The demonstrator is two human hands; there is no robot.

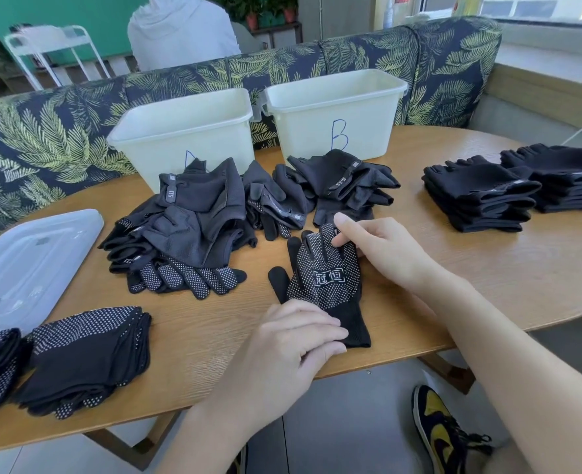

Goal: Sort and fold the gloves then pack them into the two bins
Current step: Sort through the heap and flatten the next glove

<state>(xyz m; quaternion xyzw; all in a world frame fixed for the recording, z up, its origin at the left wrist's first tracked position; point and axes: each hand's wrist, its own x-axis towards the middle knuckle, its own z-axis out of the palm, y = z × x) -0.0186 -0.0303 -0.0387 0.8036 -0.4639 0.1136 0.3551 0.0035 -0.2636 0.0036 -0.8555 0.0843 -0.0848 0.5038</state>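
Observation:
A black glove with white dots (327,278) lies palm up near the table's front edge. My left hand (293,340) holds its cuff with curled fingers. My right hand (378,248) pinches its fingertips. Behind it sits a loose pile of unsorted black gloves (194,227), spreading toward a second heap (344,186). Two white bins stand at the back: one (187,131) on the left, its letter hidden by gloves, and bin B (337,107) on the right. Folded dotted gloves (88,354) are stacked front left. Folded plain gloves (481,196) are stacked on the right.
A translucent bin lid (33,265) lies on the left of the wooden table (488,275). A leaf-patterned sofa back (43,131) runs behind the bins. A person in a white hoodie (180,32) sits beyond it. My shoe (436,425) shows under the table.

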